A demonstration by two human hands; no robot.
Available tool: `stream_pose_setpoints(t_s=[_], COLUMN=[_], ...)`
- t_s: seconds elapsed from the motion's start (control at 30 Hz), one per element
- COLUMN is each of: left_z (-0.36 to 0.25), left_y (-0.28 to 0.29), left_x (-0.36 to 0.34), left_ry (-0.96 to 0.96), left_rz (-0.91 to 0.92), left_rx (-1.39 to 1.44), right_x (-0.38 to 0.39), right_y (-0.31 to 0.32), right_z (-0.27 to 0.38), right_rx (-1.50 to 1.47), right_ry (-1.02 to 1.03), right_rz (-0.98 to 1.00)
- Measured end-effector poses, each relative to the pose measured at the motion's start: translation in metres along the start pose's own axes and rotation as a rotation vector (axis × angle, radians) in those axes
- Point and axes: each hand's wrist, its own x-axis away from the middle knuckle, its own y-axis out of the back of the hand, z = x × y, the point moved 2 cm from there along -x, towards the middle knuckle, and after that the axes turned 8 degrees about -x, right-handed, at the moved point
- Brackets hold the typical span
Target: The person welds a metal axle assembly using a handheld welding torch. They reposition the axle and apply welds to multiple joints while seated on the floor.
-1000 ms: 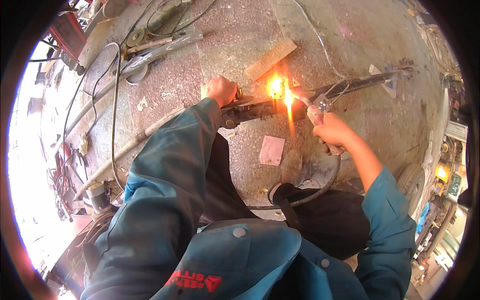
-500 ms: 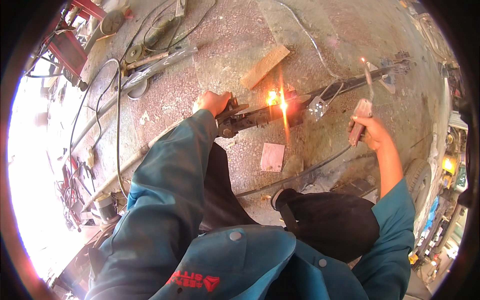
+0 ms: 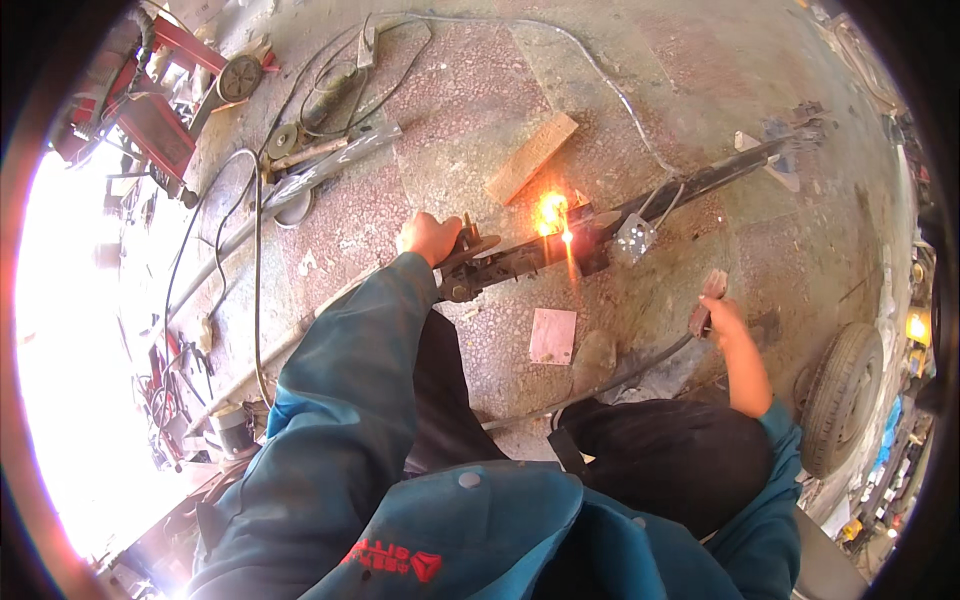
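Observation:
A long dark metal bar (image 3: 690, 195) lies aslant across the floor, with an orange-hot glow and flame (image 3: 551, 214) at a block-like piece (image 3: 594, 256) along it. My left hand (image 3: 430, 238) is closed around a dark metal fitting (image 3: 468, 240) at the bar's near left end; its exact kind is unclear. Apart from the bar, on the right, my right hand (image 3: 727, 318) grips a reddish-brown welding electrode holder (image 3: 706, 303). A dark cable runs from it toward my knees. No electrode rod can be made out in the holder now.
A wood block (image 3: 532, 157) lies beyond the glow, and a pinkish square plate (image 3: 553, 336) nearer me. A small clamp-like metal piece (image 3: 635, 236) with a cable sits on the bar. Cables, pipes and an angle grinder (image 3: 283, 140) lie left; a tyre (image 3: 843, 400) stands right.
My right hand has come down toward me with the electrode holder. The rod with a glowing tip, seen before, no longer shows. My left hand keeps its hold; the glow persists.

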Motion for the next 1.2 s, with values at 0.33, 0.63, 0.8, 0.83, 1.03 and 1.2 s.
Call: stream_pose_setpoints(t_s=[0.33, 0.63, 0.8, 0.83, 1.03, 1.2], left_z=[0.046, 0.06, 0.081, 0.081, 0.153, 0.212], left_y=[-0.009, -0.01, -0.003, -0.009, -0.069, -0.094], left_x=[0.011, 0.01, 0.02, 0.022, 0.008, -0.006], left_ry=[0.074, 0.128, 0.217, 0.227, 0.232, 0.222], left_rz=[-0.228, -0.242, -0.266, -0.256, -0.295, -0.306], left_rx=[0.069, 0.195, 0.282, 0.321, 0.45, 0.768], right_x=[0.023, 0.021, 0.036, 0.015, -0.022, -0.044], right_y=[-0.044, -0.111, -0.205, -0.205, -0.178, -0.129], right_z=[0.03, 0.246, 0.299, 0.306, 0.324, 0.315], right_rx=[-0.083, 0.753, 1.08, 1.08, 0.778, 0.285], right_ry=[0.282, 1.231, 1.025, 1.019, 1.0, 1.07], right_rz=[-0.248, -0.189, 0.078, 0.046, -0.166, -0.393])
